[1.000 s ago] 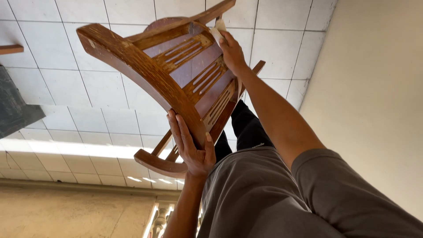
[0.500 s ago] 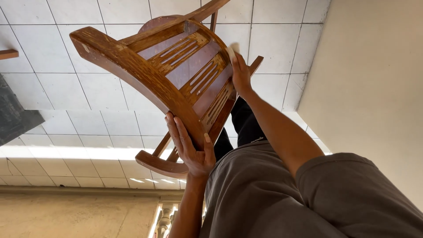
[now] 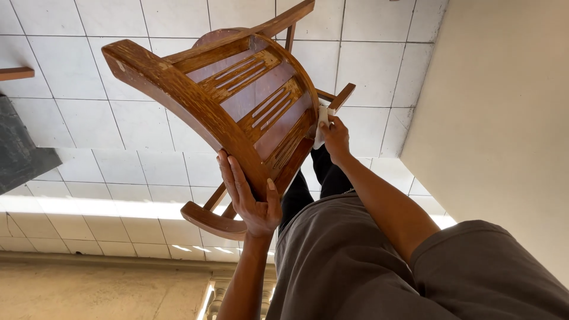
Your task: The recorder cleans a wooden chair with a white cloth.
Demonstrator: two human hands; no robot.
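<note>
The left hand [image 3: 252,198] clamps the wooden chair's [image 3: 237,101] curved top rail, steadying it while the right hand [image 3: 335,137] pinches a white cloth [image 3: 322,123] against the backrest's edge.

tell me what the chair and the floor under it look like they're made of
The chair looks like solid wood under a glossy brown varnish: grain lines show, and pale worn streaks run along the back slats. The floor looks like white glazed ceramic tile, with square pieces and thin dark grout lines, though the exact type is unclear.
</note>
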